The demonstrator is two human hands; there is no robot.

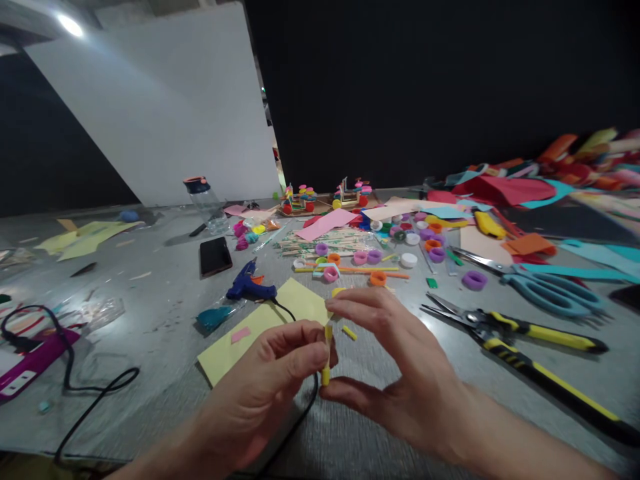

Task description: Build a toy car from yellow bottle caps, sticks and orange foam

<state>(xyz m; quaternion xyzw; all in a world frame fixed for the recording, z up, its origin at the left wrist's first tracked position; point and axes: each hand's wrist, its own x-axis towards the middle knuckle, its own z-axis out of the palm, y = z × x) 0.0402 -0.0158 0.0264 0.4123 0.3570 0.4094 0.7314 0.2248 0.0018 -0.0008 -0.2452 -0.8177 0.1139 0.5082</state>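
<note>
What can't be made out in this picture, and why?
Head view: the full shape of the yellow piece, partly covered by the left hand's fingers.
Head view: the rest of the purple power strip, cut off by the left edge.
Head view: what the dark thing at far right is; the right edge crops it.
Head view: how the small models at the back are joined; too small.

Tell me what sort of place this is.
Probably a craft workspace: a blue glue gun, teal-handled scissors and a sheet of pink paper lie on a grey worktop.
</note>
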